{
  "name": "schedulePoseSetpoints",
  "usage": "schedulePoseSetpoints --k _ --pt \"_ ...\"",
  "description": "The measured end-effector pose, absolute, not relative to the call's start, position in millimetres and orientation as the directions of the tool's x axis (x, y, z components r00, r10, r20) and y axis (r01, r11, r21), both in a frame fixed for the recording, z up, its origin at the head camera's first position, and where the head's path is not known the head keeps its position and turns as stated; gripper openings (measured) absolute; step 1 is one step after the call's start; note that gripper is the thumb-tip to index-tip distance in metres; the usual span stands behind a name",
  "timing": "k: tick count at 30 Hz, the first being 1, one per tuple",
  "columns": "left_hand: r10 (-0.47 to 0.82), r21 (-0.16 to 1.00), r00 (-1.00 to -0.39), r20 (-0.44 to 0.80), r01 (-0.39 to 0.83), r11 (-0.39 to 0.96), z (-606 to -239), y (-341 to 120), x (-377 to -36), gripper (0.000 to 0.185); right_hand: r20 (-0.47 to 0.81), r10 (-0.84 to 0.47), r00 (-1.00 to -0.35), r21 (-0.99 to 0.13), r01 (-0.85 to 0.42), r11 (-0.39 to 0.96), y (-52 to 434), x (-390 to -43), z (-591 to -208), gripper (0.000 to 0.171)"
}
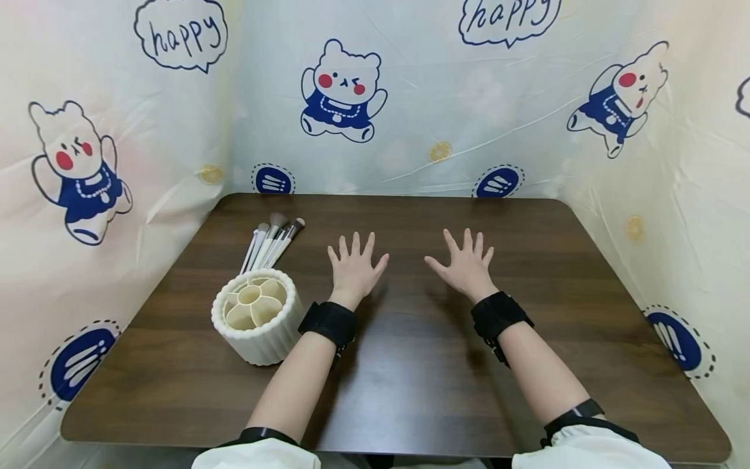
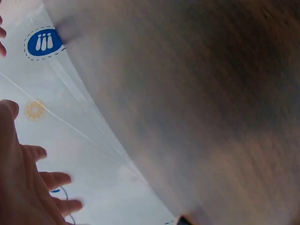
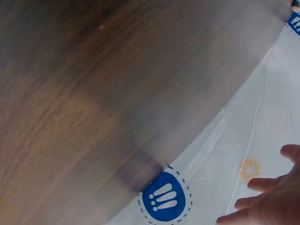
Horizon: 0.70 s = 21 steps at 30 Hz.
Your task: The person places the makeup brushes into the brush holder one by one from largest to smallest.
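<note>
Spanning most of the head view, a dark brown wood-grain table (image 1: 422,365) with rounded corners sits boxed in on three sides by a pale plastic curtain (image 1: 469,117) printed with cartoon bears, blue exclamation badges and "happy" speech bubbles. Nearest thing to the hands: a cream, ribbed, round holder (image 1: 258,317) standing upright at left of centre on the table, its top split into petal-shaped compartments around a middle well; all the compartments that show look empty. Just behind it, touching or nearly so (cannot tell which), a bunch of makeup brushes (image 1: 271,244) lies flat, pale handles toward the holder, bristle heads fanned away toward the back curtain. Left hand (image 1: 355,268): palm down over the table, fingers straight and spread wide, gripping nothing; just right of the holder, wrist in a black strap beside its rim. Right hand (image 1: 465,264): same posture, fingers splayed, nothing held, well apart from the left hand and further still from the holder. Whether the palms press on the wood or hover just above it, cannot tell. Wrist views: both blurred, showing only table grain, the curtain and spread fingertips at the frame edge; the left wrist view catches the left fingers (image 2: 51,179), the right wrist view the right fingers (image 3: 262,185). Holder and brushes appear in the head view only.
</note>
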<state>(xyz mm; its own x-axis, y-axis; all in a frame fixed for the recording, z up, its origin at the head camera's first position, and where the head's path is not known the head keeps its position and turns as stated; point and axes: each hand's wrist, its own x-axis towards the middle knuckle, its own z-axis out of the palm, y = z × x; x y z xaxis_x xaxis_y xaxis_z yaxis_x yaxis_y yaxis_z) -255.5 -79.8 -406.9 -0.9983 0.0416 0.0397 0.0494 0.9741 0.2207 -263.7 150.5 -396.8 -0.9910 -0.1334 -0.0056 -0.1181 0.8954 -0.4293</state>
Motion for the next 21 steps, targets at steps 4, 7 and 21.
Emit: schedulePoseSetpoints --k 4,7,21 --pt "0.039 0.198 -0.998 0.05 0.048 0.979 -398 -82 -252 0.061 0.055 -0.158 -0.986 -0.454 -0.166 0.876 143 -264 -395 0.079" --pt "0.056 0.167 -0.995 0.084 0.069 0.983 -389 -82 -247 0.051 0.079 -0.158 -0.984 -0.491 -0.177 0.853 136 -264 -395 0.074" --pt "0.045 0.376 -0.981 0.186 0.114 0.92 -293 -102 -198 0.037 0.026 -0.221 -0.975 -0.762 -0.162 0.627 59 -244 -394 0.058"
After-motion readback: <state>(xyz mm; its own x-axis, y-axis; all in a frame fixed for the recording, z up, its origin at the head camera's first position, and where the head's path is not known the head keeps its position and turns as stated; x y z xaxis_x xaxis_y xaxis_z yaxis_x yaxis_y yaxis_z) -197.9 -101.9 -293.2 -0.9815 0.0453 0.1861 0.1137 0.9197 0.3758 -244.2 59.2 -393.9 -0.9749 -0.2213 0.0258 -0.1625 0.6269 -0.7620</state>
